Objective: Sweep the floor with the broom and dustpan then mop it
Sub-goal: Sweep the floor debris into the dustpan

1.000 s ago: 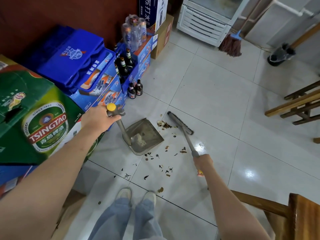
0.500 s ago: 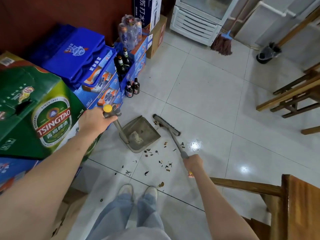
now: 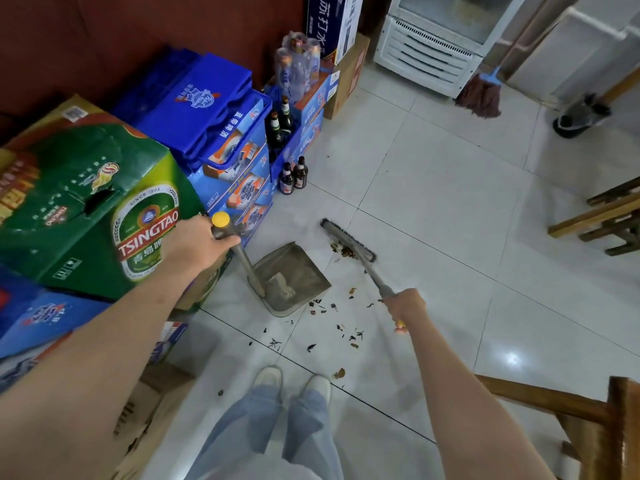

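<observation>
My left hand point(image 3: 199, 245) grips the upright, yellow-capped handle of a grey metal dustpan point(image 3: 298, 268), which rests on the white tile floor with a pale lump inside. My right hand point(image 3: 403, 304) holds the grey handle of a short broom point(image 3: 348, 239). The broom's dark bristle head lies on the floor just right of the pan's mouth, with a small heap of brown debris point(image 3: 343, 251) against it. More dark bits of litter point(image 3: 343, 332) are scattered between the pan and my white shoes point(image 3: 292, 379). A red-brown string mop point(image 3: 479, 95) leans by the white fridge at the back.
Green beer cartons point(image 3: 86, 206) and blue crates point(image 3: 204, 105) are stacked along the left wall. Two brown bottles point(image 3: 293, 176) stand on the floor beside them. Wooden stools point(image 3: 599, 216) stand at the right, a wooden chair point(image 3: 588, 420) at the lower right. A dark shoe point(image 3: 578, 116) lies far right.
The broom head has swung out from the pan's mouth to the right and back, with a heap of debris against it. The dustpan and my left hand stayed where they were.
</observation>
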`<state>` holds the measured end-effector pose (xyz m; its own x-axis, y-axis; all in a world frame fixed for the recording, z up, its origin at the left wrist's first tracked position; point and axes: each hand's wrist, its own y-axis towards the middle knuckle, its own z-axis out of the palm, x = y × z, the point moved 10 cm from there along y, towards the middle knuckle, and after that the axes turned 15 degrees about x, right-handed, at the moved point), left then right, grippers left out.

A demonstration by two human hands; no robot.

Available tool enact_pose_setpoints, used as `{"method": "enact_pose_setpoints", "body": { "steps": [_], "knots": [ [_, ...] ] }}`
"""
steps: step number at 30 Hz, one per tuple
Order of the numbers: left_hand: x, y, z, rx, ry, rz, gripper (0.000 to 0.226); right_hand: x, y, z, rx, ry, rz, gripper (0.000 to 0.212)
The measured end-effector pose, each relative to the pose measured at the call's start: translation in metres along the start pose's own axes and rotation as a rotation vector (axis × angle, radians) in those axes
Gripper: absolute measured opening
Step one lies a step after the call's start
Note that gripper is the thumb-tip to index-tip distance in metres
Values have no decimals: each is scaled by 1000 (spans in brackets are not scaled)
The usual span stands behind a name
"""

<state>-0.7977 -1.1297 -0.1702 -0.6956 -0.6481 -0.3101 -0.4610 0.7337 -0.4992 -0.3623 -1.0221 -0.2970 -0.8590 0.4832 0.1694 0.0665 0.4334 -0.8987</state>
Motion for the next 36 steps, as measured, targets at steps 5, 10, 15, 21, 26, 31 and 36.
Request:
{"method": "enact_pose_setpoints", "body": {
  "steps": [5, 10, 15, 21, 26, 31, 36],
  "knots": [
    [6, 5, 0, 4, 25, 20, 47, 0, -2, 18, 13, -53, 28, 18],
    [7, 2, 1, 32, 19, 22, 48, -22, -14, 38, 17, -75, 66, 23],
    [16, -16, 10, 16, 1, 33, 49, -43, -32, 50, 9, -70, 84, 29],
    [19, -55, 23, -12, -11, 38, 47, -71, -52, 58, 4, -87, 74, 21],
    [24, -87, 33, -35, -17, 24, 47, -102, -65, 72, 11, -91, 55, 24],
    [28, -111, 47, -19, 4, -6, 49, -125, -75, 84, 22, -122, 5, 34],
    [30, -119, 52, 4, 13, -18, 52, -136, -83, 86, 17, -93, 20, 37]
  ]
}}
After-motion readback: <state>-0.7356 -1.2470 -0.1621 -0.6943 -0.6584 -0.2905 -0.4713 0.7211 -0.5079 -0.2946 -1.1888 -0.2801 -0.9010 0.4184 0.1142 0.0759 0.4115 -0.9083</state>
